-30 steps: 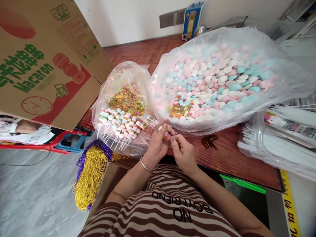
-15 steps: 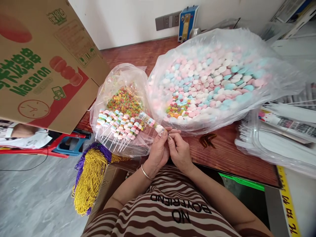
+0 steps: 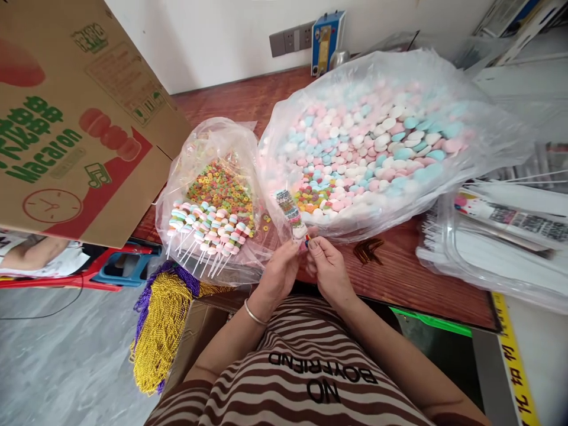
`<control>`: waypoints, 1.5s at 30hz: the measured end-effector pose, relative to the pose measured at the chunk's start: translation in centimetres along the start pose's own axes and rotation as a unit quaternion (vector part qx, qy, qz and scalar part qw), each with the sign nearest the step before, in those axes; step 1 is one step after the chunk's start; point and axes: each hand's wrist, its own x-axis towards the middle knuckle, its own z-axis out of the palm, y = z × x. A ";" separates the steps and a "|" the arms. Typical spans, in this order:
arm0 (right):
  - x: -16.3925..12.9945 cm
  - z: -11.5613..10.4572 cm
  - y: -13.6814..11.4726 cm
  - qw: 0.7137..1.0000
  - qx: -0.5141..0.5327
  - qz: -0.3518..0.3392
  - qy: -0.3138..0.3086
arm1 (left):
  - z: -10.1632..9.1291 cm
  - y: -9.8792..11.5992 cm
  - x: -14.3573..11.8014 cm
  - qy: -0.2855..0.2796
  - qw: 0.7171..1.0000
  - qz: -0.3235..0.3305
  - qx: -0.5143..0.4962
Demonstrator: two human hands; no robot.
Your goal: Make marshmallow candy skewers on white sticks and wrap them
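Observation:
My left hand [image 3: 278,273] and my right hand [image 3: 327,269] meet at the table's front edge, both pinching the lower end of a candy skewer in a clear printed sleeve [image 3: 290,212]. The skewer stands nearly upright, leaning a little left. Just left of my hands lies a small clear bag [image 3: 208,142] holding colourful candy rings and a row of finished skewers [image 3: 206,225]. Behind my hands sits a large clear bag [image 3: 488,142] full of pink, white and blue round candies.
A cardboard box printed "Macaron" [image 3: 66,118] stands at the left. Gold and purple bead strings [image 3: 162,319] hang off the table's front left. Clear packets of white sticks [image 3: 497,242] lie at the right. A brown clip [image 3: 367,251] rests on the wooden table [image 3: 435,290].
The wrapped skewer has swung from pointing up-left, nearly flat, to almost upright. My hands shifted slightly and slid down to its lower end.

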 end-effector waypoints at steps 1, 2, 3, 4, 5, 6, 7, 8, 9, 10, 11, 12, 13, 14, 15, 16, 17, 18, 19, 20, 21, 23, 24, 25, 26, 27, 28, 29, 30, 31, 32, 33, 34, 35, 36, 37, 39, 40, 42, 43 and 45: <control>0.0 -0.2 -0.2 1.000 -0.007 -0.005 0.001 | 0.0 0.3 -0.1 -0.002 1.000 -0.003 -0.003; -0.1 -0.3 -0.4 0.999 -0.029 -0.015 0.002 | 0.0 0.6 -0.1 0.000 1.000 0.000 0.005; -0.2 -0.5 -0.7 0.998 -0.061 -0.032 0.006 | -0.1 0.8 -0.2 0.005 1.000 0.005 0.018; -0.3 -0.5 -0.9 0.994 -0.097 -0.053 0.012 | -0.2 1.0 -0.2 0.011 0.999 0.008 0.032; -0.5 -0.5 -1.2 0.989 -0.130 -0.074 0.019 | -0.2 1.0 -0.3 0.016 0.999 0.006 0.046; -0.6 -0.4 -1.4 0.984 -0.150 -0.088 0.024 | -0.3 0.9 -0.3 0.024 0.998 0.004 0.058; -0.7 -0.3 -1.5 0.985 -0.147 -0.087 0.023 | -0.4 0.8 -0.3 0.033 0.997 0.004 0.069; -0.8 -0.1 -1.6 0.991 -0.118 -0.067 0.012 | -0.5 0.7 -0.2 0.045 0.996 0.004 0.075; -0.9 0.0 -1.7 0.997 -0.067 -0.029 -0.012 | -0.6 0.5 -0.1 0.052 0.996 0.002 0.074; -1.0 0.2 -1.7 0.999 -0.003 0.023 -0.046 | -0.8 0.3 0.0 0.049 0.997 -0.006 0.064; -1.0 0.3 -1.7 0.991 0.063 0.078 -0.086 | -1.1 0.2 0.2 0.034 0.998 -0.019 0.044; -1.0 0.3 -1.7 0.976 0.122 0.128 -0.126 | -1.3 0.1 0.4 0.010 0.999 -0.036 0.022; -0.9 0.2 -1.7 0.958 0.166 0.166 -0.162 | -1.6 0.0 0.6 -0.020 0.998 -0.055 0.001; -0.9 0.1 -1.7 0.942 0.195 0.194 -0.192 | -1.8 0.0 0.8 -0.047 0.996 -0.071 -0.014; -0.8 -0.1 -1.7 0.930 0.210 0.212 -0.215 | -1.9 0.0 1.0 -0.063 0.994 -0.081 -0.021; -0.7 -0.2 -1.7 0.925 0.211 0.222 -0.225 | -2.0 0.0 1.2 -0.064 0.994 -0.082 -0.020; -0.7 -0.4 -1.7 0.929 0.198 0.221 -0.221 | -2.0 0.0 1.3 -0.050 0.996 -0.078 -0.013; -0.6 -0.5 -1.7 0.943 0.167 0.205 -0.202 | -1.8 0.0 1.5 -0.027 0.997 -0.069 -0.002; -0.6 -0.5 -1.7 0.963 0.122 0.172 -0.167 | -1.6 -0.1 1.6 0.003 0.998 -0.055 0.011; -0.7 -0.5 -1.7 0.982 0.070 0.128 -0.122 | -1.4 -0.3 1.7 0.034 0.998 -0.037 0.024; -0.8 -0.4 -1.7 0.994 0.017 0.077 -0.073 | -1.2 -0.4 1.7 0.061 0.997 -0.020 0.039; -1.1 -0.2 -1.6 0.999 -0.052 0.003 -0.003 | -0.9 -0.8 1.7 0.100 0.992 0.009 0.070; -1.2 -0.1 -1.5 0.999 -0.052 -0.004 0.009 | -0.8 -0.9 1.7 0.111 0.990 0.016 0.083; -1.3 0.0 -1.5 1.000 -0.027 0.009 0.005 | -0.8 -1.0 1.6 0.111 0.990 0.015 0.090; -1.4 0.0 -1.4 0.999 0.015 0.037 -0.017 | -0.8 -1.0 1.4 0.098 0.991 0.006 0.090; -1.4 -0.1 -1.3 0.994 0.067 0.075 -0.049 | -0.9 -0.9 1.3 0.075 0.994 -0.011 0.082; -1.4 -0.1 -1.1 0.982 0.120 0.113 -0.087 | -1.1 -0.9 1.3 0.041 0.996 -0.035 0.069; -1.4 -0.3 -1.0 0.967 0.163 0.147 -0.126 | -1.2 -0.8 1.2 0.004 0.996 -0.066 0.056; -1.4 -0.5 -0.9 0.952 0.191 0.173 -0.163 | -1.3 -0.8 1.2 -0.031 0.993 -0.099 0.049; -1.4 -0.7 -0.8 0.941 0.203 0.190 -0.194 | -1.4 -0.8 1.1 -0.056 0.990 -0.120 0.046; -1.5 -1.1 -0.7 0.936 0.198 0.197 -0.214 | -1.5 -0.8 1.1 -0.068 0.988 -0.126 0.049; -1.6 -1.6 -0.8 0.939 0.170 0.194 -0.227 | -1.5 -0.8 1.1 -0.068 0.989 -0.119 0.054; -1.8 -2.2 -0.9 0.951 0.113 0.176 -0.226 | -1.5 -0.8 1.2 -0.059 0.991 -0.100 0.061; -2.1 -3.1 -1.1 0.969 0.028 0.139 -0.204 | -1.6 -0.8 1.2 -0.042 0.994 -0.073 0.068; -2.5 -4.2 -1.4 0.981 -0.080 0.083 -0.154 | -1.8 -0.7 1.3 -0.021 0.996 -0.046 0.074; -2.9 -5.5 -1.8 0.976 -0.202 0.020 -0.078 | -2.0 -0.5 1.4 -0.001 0.997 -0.023 0.080; -3.9 -8.6 -2.3 0.897 -0.416 -0.095 0.117 | -2.5 0.0 1.7 0.033 0.995 0.012 0.091; -4.3 -10.2 -2.5 0.843 -0.487 -0.116 0.196 | -2.7 0.2 1.8 0.046 0.994 0.024 0.095; -4.6 -12.9 -2.5 0.765 -0.579 -0.114 0.259 | -2.9 0.3 2.0 0.060 0.993 0.024 0.102; -4.6 -13.8 -2.3 0.743 -0.607 -0.105 0.264 | -2.9 0.2 2.0 0.061 0.993 0.018 0.102; -4.0 -14.8 -1.8 0.720 -0.641 -0.091 0.252 | -2.5 -0.3 2.0 0.057 0.994 0.005 0.095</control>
